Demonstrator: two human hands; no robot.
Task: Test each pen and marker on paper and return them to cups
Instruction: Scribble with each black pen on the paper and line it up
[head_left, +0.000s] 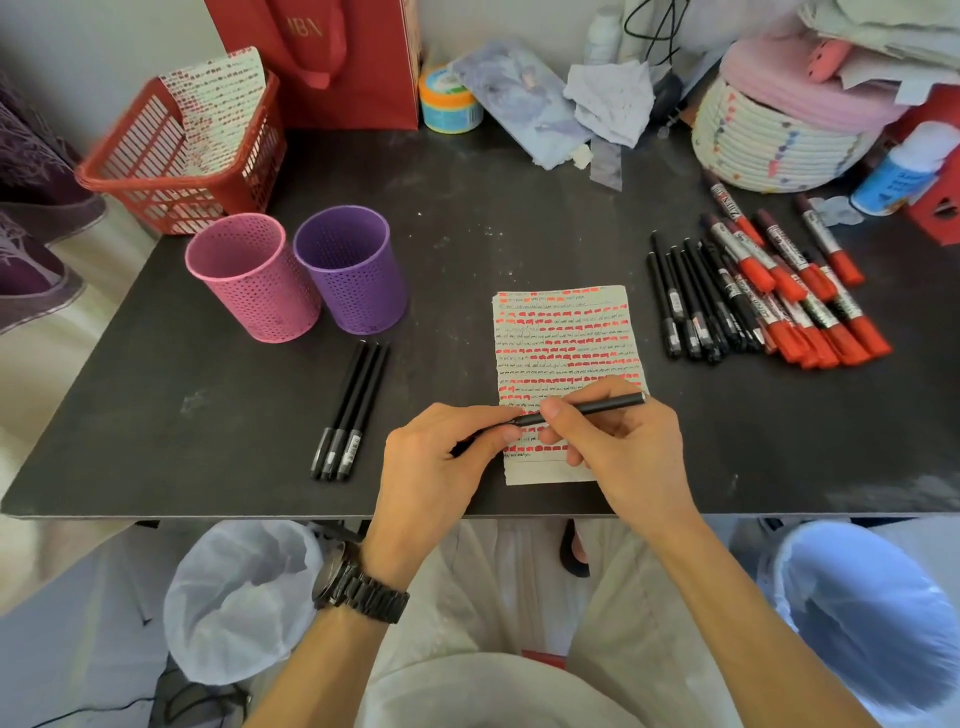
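Over the paper's (563, 332) near edge, left hand (441, 462) and right hand (631, 447) fingers both pinch one black pen (597, 407).

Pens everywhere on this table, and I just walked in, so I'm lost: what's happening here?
A person holds one black pen over the marked paper: the left hand grips one end, the right hand pinches the barrel. Three other pens lie beside the pink cup and purple cup, which show no pens sticking out. More black pens and red markers lie heaped on the right.
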